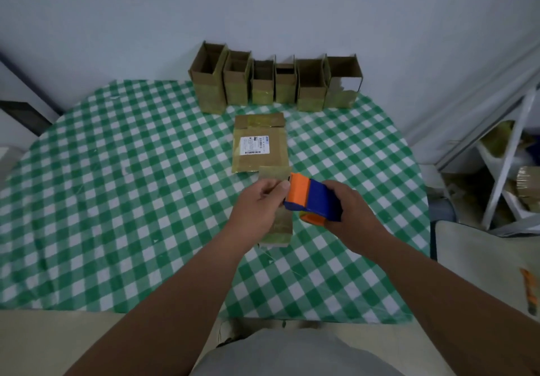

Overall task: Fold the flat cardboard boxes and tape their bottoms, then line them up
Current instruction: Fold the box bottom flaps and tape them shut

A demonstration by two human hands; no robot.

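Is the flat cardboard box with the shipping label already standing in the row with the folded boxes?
No. The labelled flat cardboard box lies flat on the checked tablecloth, in front of the row of folded boxes by the wall.

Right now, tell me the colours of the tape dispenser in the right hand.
The tape dispenser is blue with orange parts, seen best in the head view.

We see six open boxes (274,82) standing side by side along the table's far edge, blocking reach to the wall. A flattened labelled box (259,143) lies just before them at centre. Wide stretches of checked tablecloth (117,186) lie bare left and right, where hands could pass. A white shelf frame (508,156) crowds the right side.
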